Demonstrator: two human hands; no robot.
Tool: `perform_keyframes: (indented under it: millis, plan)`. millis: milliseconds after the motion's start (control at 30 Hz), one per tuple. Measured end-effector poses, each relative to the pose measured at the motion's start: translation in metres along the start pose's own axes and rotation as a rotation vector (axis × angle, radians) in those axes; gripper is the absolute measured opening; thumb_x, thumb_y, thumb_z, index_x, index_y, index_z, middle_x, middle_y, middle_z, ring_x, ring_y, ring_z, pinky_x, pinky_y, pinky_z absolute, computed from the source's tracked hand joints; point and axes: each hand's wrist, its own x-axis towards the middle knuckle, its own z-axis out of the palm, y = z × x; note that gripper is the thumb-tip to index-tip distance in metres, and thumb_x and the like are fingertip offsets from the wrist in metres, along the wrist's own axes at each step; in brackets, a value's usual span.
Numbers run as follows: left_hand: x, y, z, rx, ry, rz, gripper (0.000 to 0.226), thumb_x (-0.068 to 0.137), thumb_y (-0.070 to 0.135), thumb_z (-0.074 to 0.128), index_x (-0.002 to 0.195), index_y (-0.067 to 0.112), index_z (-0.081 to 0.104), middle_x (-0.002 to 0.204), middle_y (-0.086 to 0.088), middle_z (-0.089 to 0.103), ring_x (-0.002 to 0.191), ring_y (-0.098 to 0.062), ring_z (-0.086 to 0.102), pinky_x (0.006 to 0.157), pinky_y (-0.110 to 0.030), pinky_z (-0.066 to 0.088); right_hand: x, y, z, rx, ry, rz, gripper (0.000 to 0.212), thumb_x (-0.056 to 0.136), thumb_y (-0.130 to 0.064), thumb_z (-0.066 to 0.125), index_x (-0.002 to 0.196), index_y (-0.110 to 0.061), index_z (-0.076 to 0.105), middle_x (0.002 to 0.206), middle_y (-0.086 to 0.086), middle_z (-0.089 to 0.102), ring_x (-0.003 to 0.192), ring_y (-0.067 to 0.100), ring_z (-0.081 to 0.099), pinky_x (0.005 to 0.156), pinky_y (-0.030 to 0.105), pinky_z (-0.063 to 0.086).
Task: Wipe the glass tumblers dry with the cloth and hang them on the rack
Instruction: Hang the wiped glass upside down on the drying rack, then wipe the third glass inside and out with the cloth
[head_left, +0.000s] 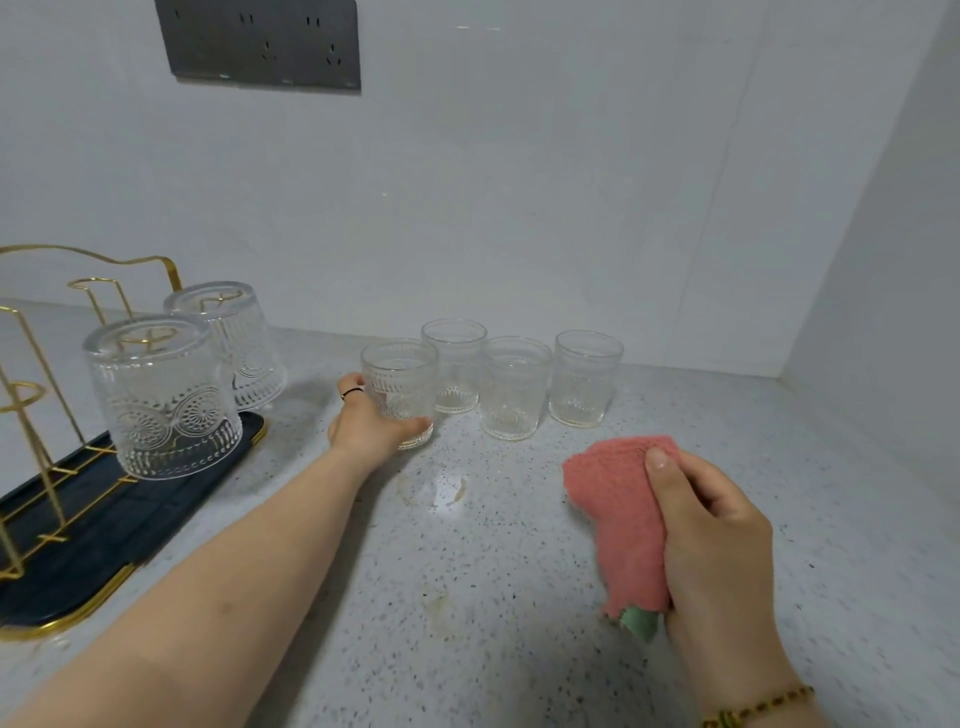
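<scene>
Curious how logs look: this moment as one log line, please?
left hand: grips upright tumbler | right hand: holds pink cloth | rack: two tumblers hung inverted | counter: three tumblers standing

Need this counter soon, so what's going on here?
A person is drying glass tumblers. Their left hand grips the leftmost upright tumbler on the counter, while the right hand holds a pink cloth. Three more tumblers stand upright beside it. Two hung tumblers already sit upside down on the gold rack.
</scene>
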Motion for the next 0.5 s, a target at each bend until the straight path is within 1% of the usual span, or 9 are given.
perform_keyframes:
  millis: [67, 100, 167, 233, 300, 367, 433, 467, 500]
  plan:
    - [-0.004, 0.001, -0.002, -0.038, 0.001, 0.001, 0.085, 0.071, 0.014, 0.077, 0.133, 0.005, 0.02, 0.116, -0.008, 0.047, 0.113, -0.028, 0.048, 0.095, -0.029, 0.035, -0.001, 0.0, 0.0, 0.004, 0.006, 0.006, 0.016, 0.082, -0.02, 0.061, 0.071, -0.031, 0.064, 0.086, -0.004, 0.066, 0.086, 0.025, 0.064, 0.074, 0.047, 0.054]
    - [-0.007, 0.003, -0.004, -0.08, -0.001, -0.006, 0.086, 0.072, 0.013, 0.075, 0.136, 0.005, 0.018, 0.119, -0.007, 0.044, 0.113, -0.026, 0.046, 0.094, -0.028, 0.033, -0.001, -0.001, 0.0, 0.003, 0.01, 0.006, 0.016, 0.082, -0.021, 0.06, 0.071, -0.031, 0.064, 0.086, -0.004, 0.065, 0.086, 0.025, 0.064, 0.074, 0.048, 0.054]
    - [-0.008, 0.007, -0.014, -0.166, 0.007, -0.042, 0.09, 0.074, 0.017, 0.074, 0.14, 0.007, 0.013, 0.136, -0.013, 0.039, 0.123, -0.029, 0.041, 0.101, -0.033, 0.033, -0.002, -0.002, 0.0, 0.005, 0.015, 0.004, 0.014, 0.082, -0.021, 0.06, 0.072, -0.031, 0.064, 0.088, -0.005, 0.065, 0.088, 0.023, 0.063, 0.077, 0.047, 0.054]
    - [-0.013, 0.015, -0.027, -0.218, 0.011, -0.071, 0.088, 0.076, 0.022, 0.072, 0.141, 0.009, 0.014, 0.145, -0.016, 0.03, 0.13, -0.031, 0.035, 0.104, -0.037, 0.031, -0.003, -0.003, 0.001, 0.012, 0.023, 0.006, 0.012, 0.083, -0.022, 0.06, 0.075, -0.03, 0.064, 0.091, -0.003, 0.065, 0.09, 0.022, 0.063, 0.079, 0.046, 0.053]
    - [-0.02, 0.026, -0.039, -0.278, -0.007, -0.063, 0.083, 0.078, 0.024, 0.07, 0.141, 0.011, 0.017, 0.148, -0.014, 0.027, 0.132, -0.03, 0.033, 0.105, -0.038, 0.029, -0.004, -0.005, 0.001, 0.028, 0.039, 0.011, 0.011, 0.083, -0.021, 0.06, 0.076, -0.028, 0.065, 0.092, -0.001, 0.066, 0.091, 0.023, 0.063, 0.081, 0.047, 0.053]
    - [-0.034, 0.036, -0.049, -0.372, -0.056, -0.057, 0.077, 0.081, 0.023, 0.066, 0.141, 0.01, 0.02, 0.142, -0.009, 0.035, 0.124, -0.024, 0.039, 0.106, -0.04, 0.033, -0.006, -0.007, 0.002, 0.062, 0.048, 0.032, 0.008, 0.082, -0.022, 0.061, 0.08, -0.026, 0.067, 0.092, 0.0, 0.067, 0.09, 0.025, 0.064, 0.079, 0.049, 0.053]
    - [-0.057, 0.046, -0.055, -0.498, -0.158, -0.074, 0.068, 0.08, 0.02, 0.065, 0.135, 0.005, 0.028, 0.129, -0.004, 0.045, 0.113, -0.02, 0.043, 0.096, -0.04, 0.045, -0.007, -0.009, 0.002, 0.116, 0.044, 0.067, 0.008, 0.082, -0.021, 0.061, 0.086, -0.022, 0.067, 0.089, 0.001, 0.068, 0.083, 0.023, 0.066, 0.069, 0.042, 0.057]
    - [-0.07, 0.049, -0.056, -0.572, -0.224, -0.093, 0.067, 0.075, 0.021, 0.067, 0.13, 0.002, 0.033, 0.13, -0.006, 0.046, 0.115, -0.022, 0.045, 0.087, -0.037, 0.052, -0.009, -0.01, 0.002, 0.141, 0.04, 0.082, 0.008, 0.082, -0.021, 0.06, 0.087, -0.021, 0.067, 0.088, 0.001, 0.068, 0.079, 0.021, 0.066, 0.064, 0.038, 0.057]
    - [-0.082, 0.052, -0.057, -0.648, -0.29, -0.115, 0.069, 0.069, 0.024, 0.068, 0.127, 0.001, 0.038, 0.129, -0.007, 0.049, 0.116, -0.027, 0.049, 0.076, -0.033, 0.057, -0.01, -0.01, 0.002, 0.166, 0.032, 0.098, 0.008, 0.083, -0.021, 0.06, 0.088, -0.021, 0.067, 0.089, 0.003, 0.068, 0.077, 0.021, 0.066, 0.063, 0.039, 0.058]
